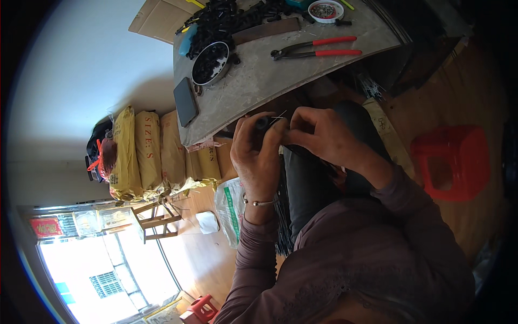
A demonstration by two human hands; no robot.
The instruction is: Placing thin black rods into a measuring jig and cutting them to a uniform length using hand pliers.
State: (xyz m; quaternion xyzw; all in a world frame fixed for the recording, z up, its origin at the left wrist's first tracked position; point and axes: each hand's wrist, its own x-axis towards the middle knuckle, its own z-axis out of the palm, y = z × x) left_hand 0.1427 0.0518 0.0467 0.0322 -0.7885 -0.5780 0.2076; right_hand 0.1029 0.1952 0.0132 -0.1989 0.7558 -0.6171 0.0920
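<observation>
My left hand, with a bracelet at its wrist, is closed around a small black round-ended piece, its exact kind unclear. A thin metal wire shows between my two hands, just above the left fingertips. Close beside it, my right hand has thumb and forefinger pinched together; what they grip is too small to make out. Both hands are over my lap, below the table's near edge. On the table lie end-cutting pliers with red handles, jaws to the left.
The grey table carries a heap of black parts, a bowl of black pieces, a dark phone, a flat brown strip and a white dish. Stuffed sacks stand left, a red stool right.
</observation>
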